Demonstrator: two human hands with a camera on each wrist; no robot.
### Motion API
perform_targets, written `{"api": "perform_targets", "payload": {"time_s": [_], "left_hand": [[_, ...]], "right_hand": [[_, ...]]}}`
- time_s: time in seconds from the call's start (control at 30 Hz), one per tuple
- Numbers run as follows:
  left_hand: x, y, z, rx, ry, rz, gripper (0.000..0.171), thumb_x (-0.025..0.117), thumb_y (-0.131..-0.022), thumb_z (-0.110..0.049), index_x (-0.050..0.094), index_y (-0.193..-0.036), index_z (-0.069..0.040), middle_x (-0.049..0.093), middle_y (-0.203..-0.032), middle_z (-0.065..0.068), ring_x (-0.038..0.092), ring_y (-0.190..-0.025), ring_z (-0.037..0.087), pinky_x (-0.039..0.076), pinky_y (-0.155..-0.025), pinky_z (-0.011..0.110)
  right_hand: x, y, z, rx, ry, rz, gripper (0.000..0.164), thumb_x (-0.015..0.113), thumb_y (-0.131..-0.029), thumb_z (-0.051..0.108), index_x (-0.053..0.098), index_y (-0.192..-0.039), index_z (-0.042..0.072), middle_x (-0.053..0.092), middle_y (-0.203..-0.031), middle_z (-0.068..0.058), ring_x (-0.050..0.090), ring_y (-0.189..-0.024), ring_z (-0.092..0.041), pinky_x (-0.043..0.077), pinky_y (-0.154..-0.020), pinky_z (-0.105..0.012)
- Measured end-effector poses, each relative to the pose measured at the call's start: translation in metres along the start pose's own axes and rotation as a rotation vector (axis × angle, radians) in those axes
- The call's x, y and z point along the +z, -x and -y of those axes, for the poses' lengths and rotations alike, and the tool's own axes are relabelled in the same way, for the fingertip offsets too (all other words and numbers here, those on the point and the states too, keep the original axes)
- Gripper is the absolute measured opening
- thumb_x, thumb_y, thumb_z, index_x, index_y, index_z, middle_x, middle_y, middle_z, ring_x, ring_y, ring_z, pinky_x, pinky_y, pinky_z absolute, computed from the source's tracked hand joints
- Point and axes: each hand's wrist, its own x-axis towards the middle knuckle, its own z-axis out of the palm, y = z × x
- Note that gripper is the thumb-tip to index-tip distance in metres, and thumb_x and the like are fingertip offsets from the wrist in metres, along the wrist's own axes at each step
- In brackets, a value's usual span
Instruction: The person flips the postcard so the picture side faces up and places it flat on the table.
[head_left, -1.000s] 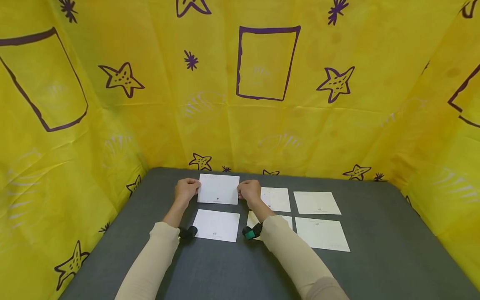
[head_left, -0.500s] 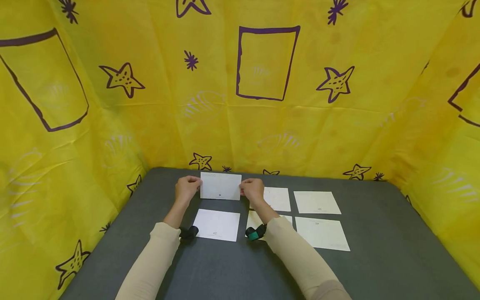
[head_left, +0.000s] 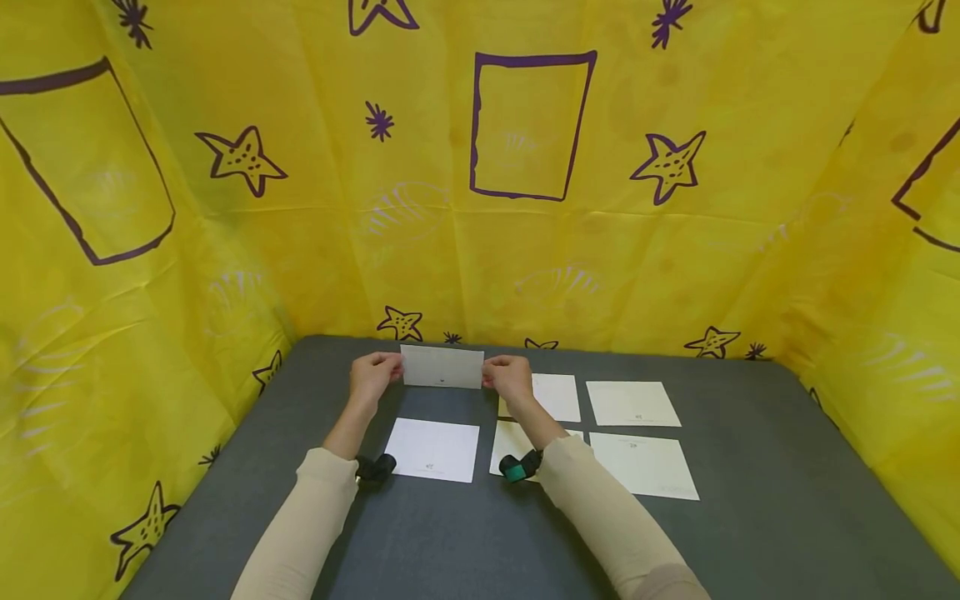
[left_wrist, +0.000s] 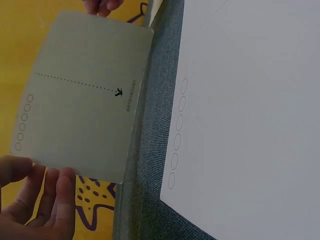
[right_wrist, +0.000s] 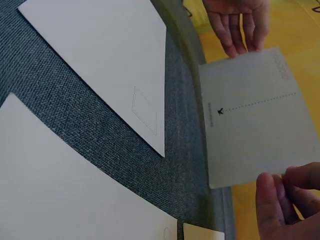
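Between both hands, a white postcard [head_left: 442, 368] is held by its two short sides near the table's back edge. My left hand [head_left: 371, 377] pinches its left side with thumb and fingers, and my right hand [head_left: 510, 379] pinches the right side. In the left wrist view the postcard [left_wrist: 90, 100] shows a dotted line, a small dark mark and a row of circles. Thumb and fingers of the right hand [right_wrist: 290, 205] hold the near side in the right wrist view. Another postcard [head_left: 433, 451] lies flat just in front of the held one.
On the dark grey table [head_left: 450, 542], more postcards lie to the right: a back one [head_left: 557, 397], a back right one [head_left: 633, 404] and a front right one [head_left: 647, 467]. A cream one [head_left: 504, 442] is partly hidden under my right wrist. A yellow patterned cloth [head_left: 337, 250] surrounds the table.
The held postcard has tilted, so its face looks shorter and greyer in the head view, with its lower edge higher. It has shifted slightly right, along with my right hand.
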Motion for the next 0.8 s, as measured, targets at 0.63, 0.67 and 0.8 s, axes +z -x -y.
{"api": "perform_targets", "payload": {"time_s": [0.63,0.67,0.8], "left_hand": [[0.0030,0.0031,0.0018,0.039,0.053,-0.054,0.034,0.061,-0.096,-0.027,0.070,-0.107,0.005,0.072,-0.101,0.020,0.070,-0.094,0.033,0.055,-0.091,0.042],[0.0033,0.0034,0.0015,0.042,0.052,-0.061,0.033,0.061,-0.096,-0.026,0.070,-0.105,0.005,0.073,-0.097,0.019,0.071,-0.091,0.032,0.056,-0.088,0.039],[0.0022,0.0043,0.0014,0.053,0.060,-0.057,0.032,0.063,-0.095,-0.025,0.071,-0.103,0.005,0.074,-0.093,0.015,0.071,-0.091,0.032,0.058,-0.084,0.034]], "right_hand": [[-0.0013,-0.0001,0.0010,0.014,-0.097,0.016,0.026,0.058,-0.096,0.011,0.070,-0.101,-0.011,0.071,-0.086,-0.017,0.063,-0.064,-0.009,0.058,-0.067,-0.023],[-0.0013,-0.0005,0.0005,0.015,-0.098,0.011,0.026,0.059,-0.096,0.012,0.071,-0.101,-0.011,0.071,-0.084,-0.015,0.063,-0.064,-0.009,0.058,-0.065,-0.023],[-0.0019,-0.0021,-0.0010,0.015,-0.101,0.002,0.025,0.062,-0.094,0.012,0.071,-0.101,-0.011,0.070,-0.081,-0.013,0.063,-0.063,-0.010,0.057,-0.063,-0.021]]}}
